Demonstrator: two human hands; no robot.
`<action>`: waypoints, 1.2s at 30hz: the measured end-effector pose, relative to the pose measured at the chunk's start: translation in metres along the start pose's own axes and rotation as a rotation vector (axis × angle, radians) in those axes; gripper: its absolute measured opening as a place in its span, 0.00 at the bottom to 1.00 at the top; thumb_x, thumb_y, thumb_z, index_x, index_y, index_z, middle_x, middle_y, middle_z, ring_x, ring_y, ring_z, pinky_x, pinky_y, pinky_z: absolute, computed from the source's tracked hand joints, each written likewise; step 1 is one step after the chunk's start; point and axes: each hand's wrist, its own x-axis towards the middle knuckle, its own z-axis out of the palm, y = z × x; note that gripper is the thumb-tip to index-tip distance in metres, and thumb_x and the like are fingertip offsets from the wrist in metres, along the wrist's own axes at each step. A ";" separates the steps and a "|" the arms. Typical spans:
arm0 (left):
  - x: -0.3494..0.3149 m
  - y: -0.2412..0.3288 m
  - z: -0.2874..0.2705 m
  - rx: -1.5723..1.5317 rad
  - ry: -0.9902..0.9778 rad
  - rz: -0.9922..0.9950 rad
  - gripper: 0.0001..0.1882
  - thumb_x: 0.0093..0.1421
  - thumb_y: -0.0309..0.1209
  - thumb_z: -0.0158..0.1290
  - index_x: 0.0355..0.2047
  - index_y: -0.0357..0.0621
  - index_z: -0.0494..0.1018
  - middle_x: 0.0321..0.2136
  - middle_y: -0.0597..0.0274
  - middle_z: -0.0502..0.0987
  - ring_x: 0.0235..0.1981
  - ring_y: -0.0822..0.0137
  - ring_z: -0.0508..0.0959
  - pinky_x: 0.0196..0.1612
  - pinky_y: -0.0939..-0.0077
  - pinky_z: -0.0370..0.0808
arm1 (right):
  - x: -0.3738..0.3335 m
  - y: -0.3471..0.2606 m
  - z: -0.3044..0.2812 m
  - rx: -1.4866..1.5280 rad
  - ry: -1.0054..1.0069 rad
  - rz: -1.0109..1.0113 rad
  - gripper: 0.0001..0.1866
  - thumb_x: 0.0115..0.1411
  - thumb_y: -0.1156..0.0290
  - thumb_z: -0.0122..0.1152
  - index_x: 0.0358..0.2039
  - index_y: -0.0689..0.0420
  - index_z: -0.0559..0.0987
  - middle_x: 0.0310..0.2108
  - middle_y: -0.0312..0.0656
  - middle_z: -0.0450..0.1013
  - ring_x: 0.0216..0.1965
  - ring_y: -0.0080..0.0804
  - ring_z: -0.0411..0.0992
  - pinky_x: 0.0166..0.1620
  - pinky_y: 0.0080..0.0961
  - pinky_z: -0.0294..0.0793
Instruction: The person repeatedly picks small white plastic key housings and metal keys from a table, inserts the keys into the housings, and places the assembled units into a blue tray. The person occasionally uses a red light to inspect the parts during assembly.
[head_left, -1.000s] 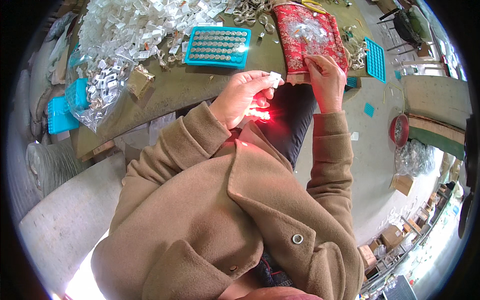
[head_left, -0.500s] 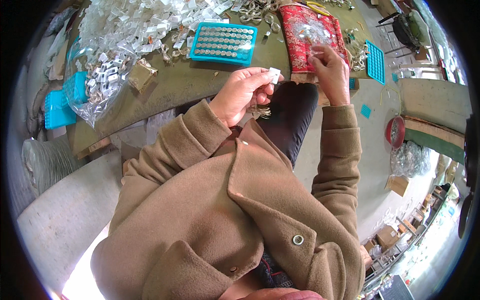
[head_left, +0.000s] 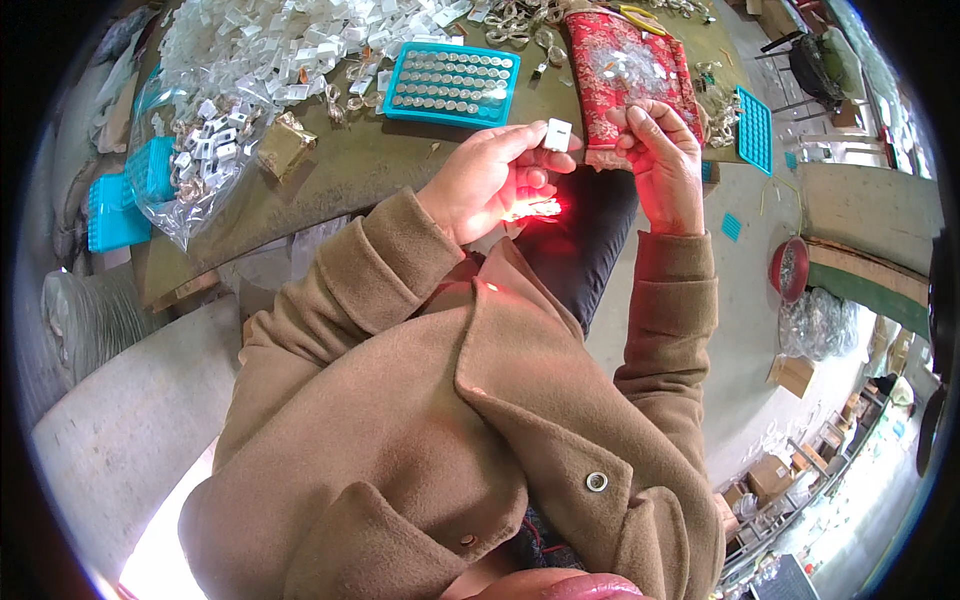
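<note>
My left hand (head_left: 475,185) pinches a small white plastic case (head_left: 559,135) with a dark slot on its face, between thumb and fingers. Below those fingers hangs a bundle of thin wire lights (head_left: 533,210), glowing bright red. To its right, my right hand (head_left: 665,160) is closed in a pinch at the near edge of a red patterned cloth (head_left: 597,100). Whatever is between its fingertips is too small to make out. On the cloth lies a heap of small clear pieces (head_left: 637,70). Just beyond my left hand stands a blue tray (head_left: 435,117) with rows of silver coin cells.
A large pile of white plastic cases (head_left: 270,50) covers the table's far left. Nearer lie a clear bag of cases (head_left: 212,150) and blue trays (head_left: 115,225). Coiled wire lights (head_left: 512,18) lie at the back. Another blue tray (head_left: 755,130) is at the right edge.
The wire bundle under my left hand now glows red. My left hand has turned the white case's face up and moved slightly right. My right hand has drawn back a little from the cloth.
</note>
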 end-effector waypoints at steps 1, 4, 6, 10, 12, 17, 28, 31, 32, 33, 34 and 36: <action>0.000 -0.001 0.003 -0.010 -0.002 0.023 0.18 0.72 0.38 0.42 0.50 0.37 0.73 0.35 0.63 0.78 0.30 0.78 0.71 0.37 0.79 0.73 | -0.003 0.000 0.005 -0.014 0.014 0.001 0.04 0.65 0.74 0.58 0.39 0.60 0.78 0.36 0.40 0.79 0.29 0.18 0.73 0.34 0.16 0.74; -0.002 0.002 0.006 -0.007 -0.050 0.031 0.17 0.71 0.39 0.46 0.50 0.40 0.73 0.39 0.63 0.78 0.32 0.77 0.73 0.38 0.79 0.74 | -0.009 0.004 0.017 -0.005 -0.045 -0.013 0.04 0.65 0.74 0.59 0.38 0.59 0.78 0.36 0.38 0.78 0.30 0.18 0.72 0.35 0.16 0.72; -0.003 0.001 0.008 -0.005 -0.078 0.099 0.16 0.69 0.40 0.50 0.48 0.43 0.74 0.37 0.63 0.79 0.32 0.77 0.73 0.39 0.81 0.75 | -0.012 0.009 0.026 -0.039 -0.025 -0.059 0.04 0.64 0.74 0.59 0.39 0.59 0.78 0.37 0.37 0.78 0.32 0.17 0.71 0.37 0.15 0.71; -0.008 0.000 0.008 -0.031 -0.151 0.109 0.14 0.68 0.41 0.51 0.45 0.45 0.75 0.35 0.64 0.79 0.27 0.78 0.72 0.35 0.81 0.75 | -0.017 0.015 0.041 -0.241 -0.034 -0.220 0.05 0.63 0.79 0.59 0.39 0.62 0.78 0.40 0.36 0.76 0.40 0.20 0.72 0.47 0.18 0.71; -0.010 0.000 0.007 -0.020 -0.116 0.120 0.15 0.68 0.42 0.51 0.45 0.45 0.75 0.34 0.64 0.78 0.26 0.78 0.71 0.33 0.81 0.74 | -0.019 0.017 0.047 -0.323 -0.097 -0.313 0.04 0.63 0.82 0.56 0.38 0.64 0.76 0.41 0.38 0.75 0.43 0.23 0.72 0.50 0.21 0.71; -0.014 -0.001 0.004 -0.054 -0.043 0.131 0.14 0.68 0.41 0.52 0.40 0.41 0.75 0.31 0.62 0.78 0.24 0.82 0.69 0.33 0.85 0.72 | -0.019 0.022 0.058 -0.525 -0.131 -0.401 0.03 0.61 0.83 0.56 0.36 0.64 0.75 0.39 0.38 0.75 0.40 0.20 0.71 0.46 0.19 0.72; -0.027 0.007 -0.020 -0.098 -0.016 0.067 0.12 0.68 0.38 0.51 0.41 0.42 0.75 0.29 0.65 0.78 0.19 0.85 0.67 0.28 0.86 0.71 | -0.020 0.019 0.074 -0.714 -0.155 -0.297 0.03 0.61 0.80 0.60 0.36 0.64 0.77 0.33 0.37 0.77 0.35 0.19 0.72 0.41 0.19 0.73; -0.033 0.007 -0.030 -0.116 -0.040 0.058 0.11 0.68 0.38 0.52 0.39 0.43 0.75 0.29 0.65 0.78 0.19 0.85 0.67 0.28 0.85 0.71 | -0.021 0.024 0.080 -0.789 -0.189 -0.261 0.03 0.60 0.81 0.59 0.35 0.64 0.76 0.33 0.38 0.77 0.35 0.19 0.72 0.41 0.19 0.73; -0.034 0.007 -0.034 -0.109 -0.045 0.060 0.11 0.67 0.38 0.53 0.38 0.43 0.75 0.28 0.66 0.77 0.19 0.85 0.67 0.28 0.85 0.72 | -0.020 0.027 0.083 -0.826 -0.221 -0.308 0.03 0.60 0.82 0.58 0.35 0.64 0.76 0.32 0.41 0.77 0.34 0.23 0.74 0.40 0.21 0.73; -0.034 0.006 -0.037 -0.103 -0.052 0.060 0.11 0.67 0.38 0.53 0.37 0.43 0.75 0.28 0.67 0.77 0.20 0.85 0.68 0.28 0.84 0.74 | -0.019 0.029 0.086 -0.866 -0.237 -0.338 0.04 0.59 0.83 0.58 0.35 0.63 0.76 0.33 0.42 0.77 0.34 0.26 0.74 0.40 0.22 0.74; -0.035 0.006 -0.040 -0.132 -0.040 0.050 0.12 0.68 0.39 0.52 0.38 0.43 0.74 0.29 0.64 0.78 0.19 0.84 0.68 0.27 0.84 0.72 | -0.018 0.030 0.090 -0.906 -0.251 -0.370 0.04 0.59 0.83 0.58 0.35 0.63 0.76 0.33 0.43 0.76 0.34 0.28 0.75 0.40 0.23 0.74; -0.036 0.006 -0.044 -0.066 -0.012 0.100 0.12 0.68 0.39 0.52 0.37 0.44 0.74 0.28 0.64 0.78 0.19 0.83 0.69 0.26 0.85 0.72 | -0.018 0.032 0.099 -0.987 -0.272 -0.423 0.05 0.59 0.84 0.57 0.35 0.63 0.76 0.33 0.44 0.77 0.34 0.32 0.76 0.41 0.24 0.74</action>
